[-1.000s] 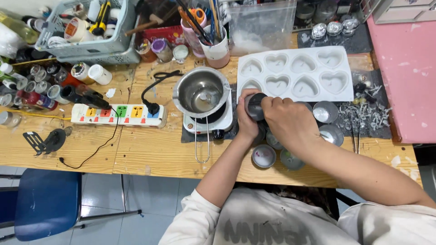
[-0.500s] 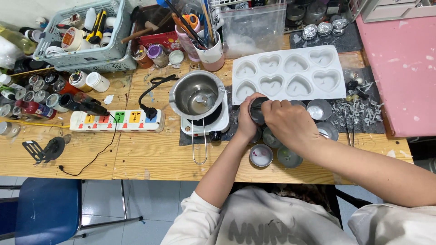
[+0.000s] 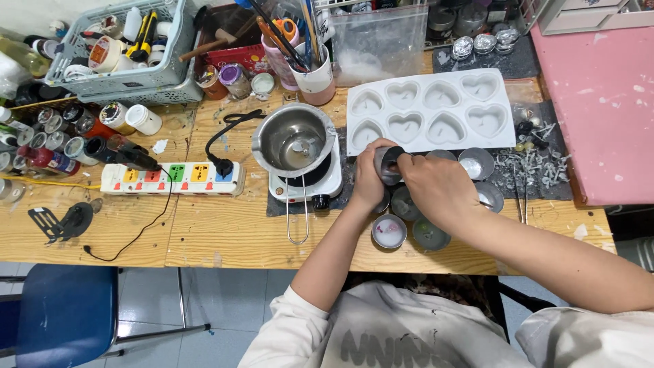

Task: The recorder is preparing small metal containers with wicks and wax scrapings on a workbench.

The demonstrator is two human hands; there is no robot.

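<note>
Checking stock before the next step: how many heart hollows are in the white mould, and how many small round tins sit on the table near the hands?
Heart hollows in the white mould: 8
Small round tins in clear view: 5
Total: 13

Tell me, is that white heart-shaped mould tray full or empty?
Mostly empty, it seems: the heart mould tray shows hollow white cavities with shadowed walls. A thin layer at the bottom cannot be ruled out.
</note>
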